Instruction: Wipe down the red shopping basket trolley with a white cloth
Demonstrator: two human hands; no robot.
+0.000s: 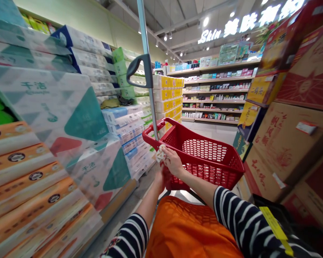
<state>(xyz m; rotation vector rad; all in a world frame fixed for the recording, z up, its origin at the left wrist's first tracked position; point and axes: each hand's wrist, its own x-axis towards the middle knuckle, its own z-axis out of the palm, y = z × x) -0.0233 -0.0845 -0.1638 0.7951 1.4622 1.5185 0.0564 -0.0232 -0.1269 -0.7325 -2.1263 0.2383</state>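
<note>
A red plastic shopping basket (208, 163) with perforated sides stands in front of me, its handle end towards the left. My right hand (173, 161) is closed on a crumpled white cloth (160, 154), held against the basket's side below the handle. Lower down, my left hand (164, 175) is against the red plastic under the right hand. Its fingers are dark and mostly hidden, so its grip cannot be made out. Rising beside the basket handle is a metal pole (145, 32) with a grey loop grip (137, 71).
Wrapped tissue packs (48, 96) are stacked high on the left, with yellow-and-white packs (168, 95) beyond the basket. Cardboard cartons (293, 139) are piled close on the right. Shelves of small goods (215, 87) line the back. Orange fabric (188, 229) lies below my arms.
</note>
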